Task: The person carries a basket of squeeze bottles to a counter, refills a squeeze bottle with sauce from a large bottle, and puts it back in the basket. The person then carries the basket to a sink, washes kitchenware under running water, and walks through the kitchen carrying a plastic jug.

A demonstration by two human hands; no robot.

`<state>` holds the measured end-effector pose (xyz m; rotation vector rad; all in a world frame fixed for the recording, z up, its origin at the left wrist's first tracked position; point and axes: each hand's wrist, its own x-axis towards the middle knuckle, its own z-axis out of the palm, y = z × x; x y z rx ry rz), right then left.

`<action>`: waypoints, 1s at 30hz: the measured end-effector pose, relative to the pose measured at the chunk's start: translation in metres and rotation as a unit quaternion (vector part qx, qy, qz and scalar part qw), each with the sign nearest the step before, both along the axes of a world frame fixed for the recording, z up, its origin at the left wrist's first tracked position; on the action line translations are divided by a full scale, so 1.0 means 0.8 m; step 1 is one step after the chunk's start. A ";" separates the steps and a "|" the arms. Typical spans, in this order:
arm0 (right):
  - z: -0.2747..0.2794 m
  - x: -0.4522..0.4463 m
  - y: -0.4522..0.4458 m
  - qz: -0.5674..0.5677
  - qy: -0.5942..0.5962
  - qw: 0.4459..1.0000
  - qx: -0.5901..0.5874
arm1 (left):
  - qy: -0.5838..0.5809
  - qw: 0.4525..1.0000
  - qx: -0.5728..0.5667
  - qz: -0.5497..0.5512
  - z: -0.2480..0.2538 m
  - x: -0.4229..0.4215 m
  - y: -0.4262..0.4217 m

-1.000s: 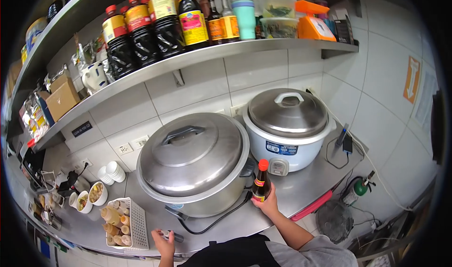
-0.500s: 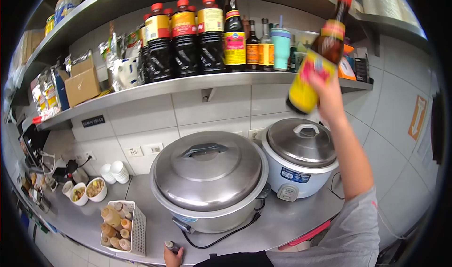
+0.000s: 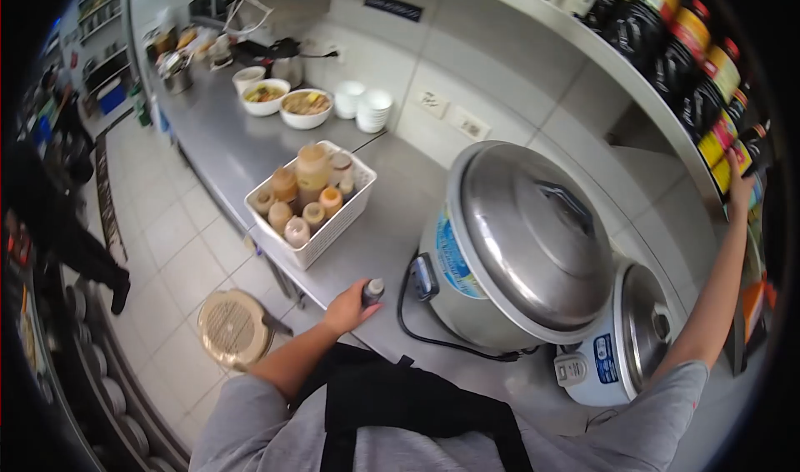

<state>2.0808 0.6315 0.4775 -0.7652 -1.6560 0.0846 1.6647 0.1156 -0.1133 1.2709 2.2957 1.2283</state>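
Observation:
My left hand [image 3: 343, 309] is closed around a small dark bottle with a grey cap [image 3: 374, 289], at the counter's front edge. Close by stands a white perforated basket [image 3: 337, 234] of squeeze bottles [image 3: 313, 168] with sauces. At far right, my right hand [image 3: 738, 184] reaches up to the shelf, its fingers around a small dark-necked bottle [image 3: 755, 145]. Bottles with yellow and pink labels [image 3: 715, 144] stand right beside it. The hand partly hides what it grips.
A large lidded cooker [image 3: 533, 239] and a smaller rice cooker [image 3: 612, 347] stand on the steel counter [image 3: 408, 172]. Food bowls [image 3: 306, 109] and stacked white cups [image 3: 374, 111] are at the back. A stool [image 3: 235, 329] stands on the floor; another person [image 3: 50, 214] is at left.
The view has swung left and tilted. My right hand has gone from holding up the yellow-labelled bottle to the shelf row, on a smaller dark bottle. My left hand keeps its small bottle.

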 end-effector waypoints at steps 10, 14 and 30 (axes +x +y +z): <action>0.025 0.102 0.135 -0.426 -0.349 0.796 0.250 | -0.056 0.989 0.137 -0.029 0.025 -0.001 -0.014; -0.022 0.054 0.012 -0.266 -0.242 0.892 0.273 | -0.033 0.974 0.222 -0.031 0.101 -0.028 -0.053; -0.436 -0.546 -0.519 0.302 -0.294 0.890 -0.176 | 0.032 0.989 0.103 -0.102 0.202 -0.308 -0.045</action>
